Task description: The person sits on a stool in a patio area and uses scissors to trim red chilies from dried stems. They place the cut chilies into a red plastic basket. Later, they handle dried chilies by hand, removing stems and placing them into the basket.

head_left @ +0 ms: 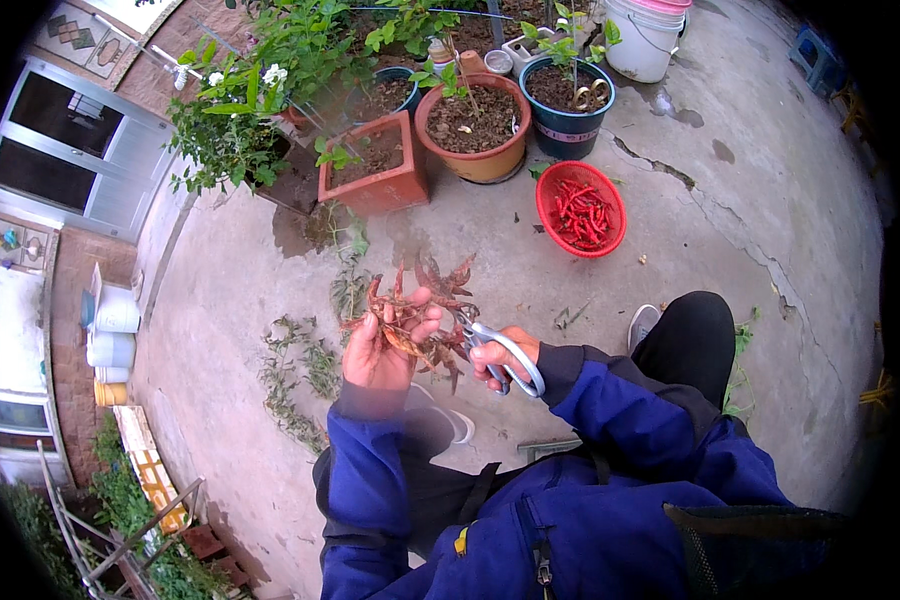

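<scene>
My left hand (pixel 390 345) is closed around a bunch of dried, reddish-brown chili peppers (pixel 445 283), held up in front of me above the ground. In my right hand (pixel 505 358) is a pair of scissors (pixel 518 352) with grey loop handles. Their blades point left into the bunch, against the peppers; the blade tips are partly hidden there. Beyond my hands, to the right, a red plastic basket (pixel 545 212) stands on the concrete with many bright red chili peppers (pixel 582 215) inside.
Withered green plant cuttings (pixel 288 375) lie on the concrete to the left. Along the far side stand a square terracotta planter (pixel 390 195), a round orange pot (pixel 485 165), a dark green pot (pixel 560 130) and a white bucket (pixel 638 45). A crack (pixel 660 168) runs across the ground.
</scene>
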### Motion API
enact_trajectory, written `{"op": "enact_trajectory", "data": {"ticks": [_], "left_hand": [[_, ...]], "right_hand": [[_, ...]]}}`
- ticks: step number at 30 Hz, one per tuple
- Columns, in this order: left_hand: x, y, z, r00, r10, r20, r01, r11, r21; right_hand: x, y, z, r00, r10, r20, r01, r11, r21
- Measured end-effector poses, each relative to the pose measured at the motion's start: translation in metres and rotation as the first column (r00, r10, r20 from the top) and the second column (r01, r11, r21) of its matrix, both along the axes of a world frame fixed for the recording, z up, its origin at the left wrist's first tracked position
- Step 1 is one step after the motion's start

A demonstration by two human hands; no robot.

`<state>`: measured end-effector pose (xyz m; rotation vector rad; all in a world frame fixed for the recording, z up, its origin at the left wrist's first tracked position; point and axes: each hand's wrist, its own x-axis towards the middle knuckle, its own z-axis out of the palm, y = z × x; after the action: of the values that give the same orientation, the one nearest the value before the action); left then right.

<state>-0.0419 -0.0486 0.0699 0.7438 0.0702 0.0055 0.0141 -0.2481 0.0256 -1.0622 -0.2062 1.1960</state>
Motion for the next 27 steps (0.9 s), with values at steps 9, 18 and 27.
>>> {"op": "enact_trajectory", "data": {"ticks": [9, 18, 27], "left_hand": [[0.001, 0.003, -0.013, 1.000, 0.015, 0.003, -0.015, 1.000, 0.015], [0.004, -0.001, -0.014, 0.999, 0.049, -0.024, -0.049, 0.999, 0.001], [0.005, 0.001, -0.020, 0.997, 0.068, -0.048, -0.067, 0.998, 0.022]], "right_hand": [[0.001, 0.002, 0.000, 0.998, -0.052, 0.021, 0.054, 0.995, -0.082], [-0.004, 0.003, 0.014, 0.984, -0.117, 0.136, 0.132, 0.985, -0.111], [0.003, -0.001, -0.006, 0.994, -0.065, -0.093, 0.064, 0.998, -0.006]]}}
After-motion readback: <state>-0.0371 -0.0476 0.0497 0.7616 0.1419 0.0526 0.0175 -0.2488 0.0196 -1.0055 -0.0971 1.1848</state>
